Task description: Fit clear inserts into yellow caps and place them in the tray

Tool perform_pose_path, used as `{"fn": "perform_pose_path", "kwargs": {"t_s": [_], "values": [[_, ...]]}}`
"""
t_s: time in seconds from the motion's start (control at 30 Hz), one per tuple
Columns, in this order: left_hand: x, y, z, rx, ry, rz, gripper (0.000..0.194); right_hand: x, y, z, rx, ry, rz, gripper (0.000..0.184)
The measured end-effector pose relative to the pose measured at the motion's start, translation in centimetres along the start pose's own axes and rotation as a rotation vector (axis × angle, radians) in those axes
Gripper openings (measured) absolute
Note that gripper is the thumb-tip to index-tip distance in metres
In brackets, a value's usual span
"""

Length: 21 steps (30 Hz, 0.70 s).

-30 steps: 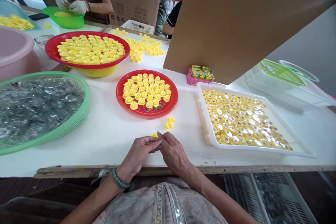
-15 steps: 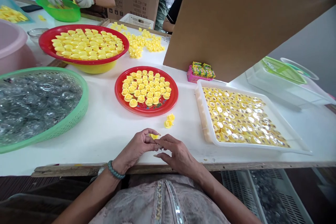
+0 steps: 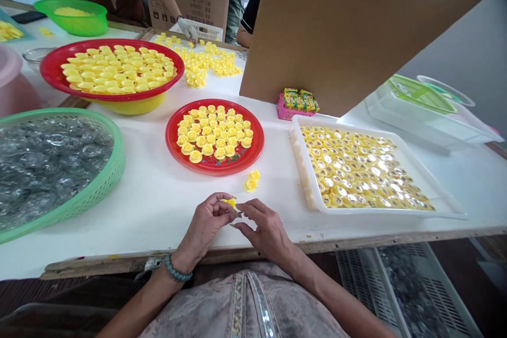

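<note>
Along the front edge of the white table (image 3: 150, 222), the left hand (image 3: 206, 227) holds a small yellow plastic cap (image 3: 231, 203) in a narrow pinch between thumb and fingertips, a hold that suits so small a piece. The right hand (image 3: 267, 233) sits just beside it, thumb and forefinger slightly parted; contact cannot be told. Ahead lies a round red plate (image 3: 170, 137) of yellow caps (image 3: 206, 137).

the left hand (image 3: 206, 227) is being held curled upward, its fingertips (image 3: 220, 198) being pinched together, while the right hand (image 3: 269, 233) is being held just beside it, its fingers (image 3: 246, 206) being extended toward them. both forearms (image 3: 138, 301) are being angled inward, and a beaded bracelet (image 3: 177, 268) is being worn on the left wrist.
</note>
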State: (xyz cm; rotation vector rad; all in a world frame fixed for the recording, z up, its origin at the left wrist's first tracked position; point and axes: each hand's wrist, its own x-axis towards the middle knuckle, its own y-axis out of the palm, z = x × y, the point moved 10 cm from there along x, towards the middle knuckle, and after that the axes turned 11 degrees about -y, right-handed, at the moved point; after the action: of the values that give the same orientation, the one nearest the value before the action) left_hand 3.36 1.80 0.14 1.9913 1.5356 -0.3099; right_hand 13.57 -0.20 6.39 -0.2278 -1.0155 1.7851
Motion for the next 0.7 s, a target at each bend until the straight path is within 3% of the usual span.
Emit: {"fn": "perform_pose_path", "kwargs": {"t_s": [0.17, 0.33, 0.4, 0.7], "values": [[0.3, -0.6, -0.4, 0.175, -0.002, 0.068, 0.037, 0.2, 0.6, 0.0, -0.013, 0.030, 0.073, 0.025], [1.9, -3.8, -2.8, 0.541, 0.128, -0.170, 0.028, 1.0, 0.3, -2.1, -0.182, 0.190, 0.003, 0.016], [3.0, -4.1, -2.7, 0.643, 0.117, -0.195, 0.029, 1.5, 0.8, -2.5, -0.239, 0.199, 0.019, 0.013], [4.6, -2.6, -0.4, 0.532, 0.078, -0.061, 0.024, 2.5, 2.7, -2.7, -0.329, 0.143, 0.126, 0.011]]}}
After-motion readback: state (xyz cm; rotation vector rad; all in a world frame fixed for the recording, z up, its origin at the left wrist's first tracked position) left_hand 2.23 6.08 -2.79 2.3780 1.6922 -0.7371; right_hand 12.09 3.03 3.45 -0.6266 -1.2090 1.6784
